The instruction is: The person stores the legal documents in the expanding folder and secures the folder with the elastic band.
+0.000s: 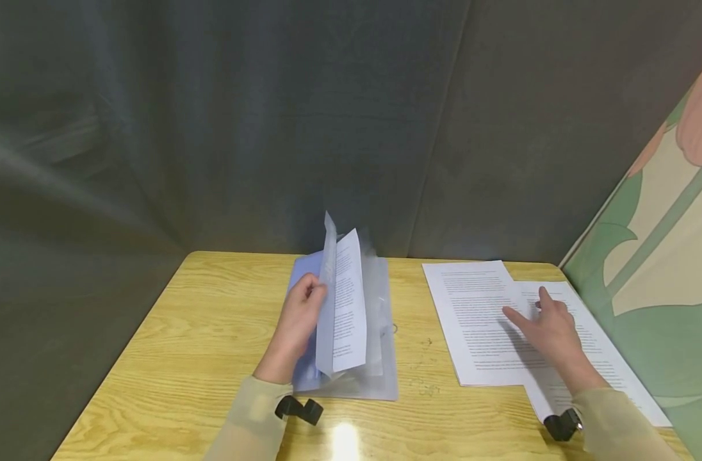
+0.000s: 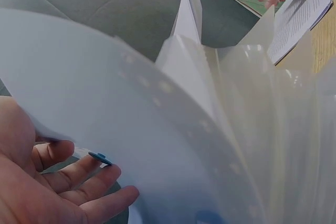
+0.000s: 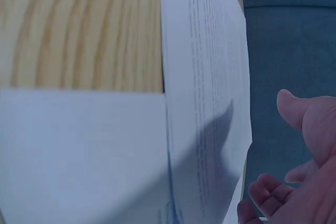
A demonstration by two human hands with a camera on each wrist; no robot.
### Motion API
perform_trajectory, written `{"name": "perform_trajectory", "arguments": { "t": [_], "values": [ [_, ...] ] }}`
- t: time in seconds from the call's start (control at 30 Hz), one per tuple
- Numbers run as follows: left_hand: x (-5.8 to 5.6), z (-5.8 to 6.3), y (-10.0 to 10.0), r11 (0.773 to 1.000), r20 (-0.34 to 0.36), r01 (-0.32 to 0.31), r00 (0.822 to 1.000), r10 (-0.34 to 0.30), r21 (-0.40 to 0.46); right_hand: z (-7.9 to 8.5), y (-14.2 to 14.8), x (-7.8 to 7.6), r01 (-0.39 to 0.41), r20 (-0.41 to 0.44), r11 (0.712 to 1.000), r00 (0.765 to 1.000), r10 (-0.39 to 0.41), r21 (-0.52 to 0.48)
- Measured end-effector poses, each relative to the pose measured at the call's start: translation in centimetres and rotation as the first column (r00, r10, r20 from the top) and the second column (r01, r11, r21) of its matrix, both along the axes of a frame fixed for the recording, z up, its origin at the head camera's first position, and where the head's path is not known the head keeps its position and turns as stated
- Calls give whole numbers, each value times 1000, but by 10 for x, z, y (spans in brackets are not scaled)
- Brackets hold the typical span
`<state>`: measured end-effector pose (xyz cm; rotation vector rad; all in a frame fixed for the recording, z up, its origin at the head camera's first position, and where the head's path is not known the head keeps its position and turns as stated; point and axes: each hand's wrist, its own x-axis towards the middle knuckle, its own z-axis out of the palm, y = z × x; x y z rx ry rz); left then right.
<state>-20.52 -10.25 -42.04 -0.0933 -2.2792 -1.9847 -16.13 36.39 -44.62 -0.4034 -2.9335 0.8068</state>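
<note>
A plastic document folder with translucent pockets lies on the table, a bluish cover on its left. My left hand holds one raised translucent leaf between thumb and fingers, and a printed sheet stands up just beside that leaf. In the left wrist view the leaf bends broadly past the left hand, with a small blue-green button by the fingertips. Over two overlapping stacks of printed paper hovers my right hand, thumb and forefinger spread, holding nothing; its shadow falls on the pages.
Both paper stacks lie on the right of the wooden table, the right-hand one near the side edge. A dark grey curtain hangs behind the table. On the right stands a panel painted with flowers.
</note>
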Motion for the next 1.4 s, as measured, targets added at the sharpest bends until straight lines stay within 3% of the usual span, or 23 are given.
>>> {"name": "perform_trajectory", "arguments": {
  "t": [0.5, 1.07, 1.4],
  "values": [
    [0, -1, -1, 1000, 2, -1, 1000, 1, -3, -11, 14, 1, 13, 104, 1000, 994, -13, 2],
    [1, 0, -2, 1000, 13, 7, 1000, -7, 3, -18, 15, -1, -4, 94, 997, 996, -3, 75],
    [2, 0, -1, 1000, 17, 6, 1000, -6, 2, -16, 17, -4, -15, 126, 999, 992, 9, 46]
  ]
}}
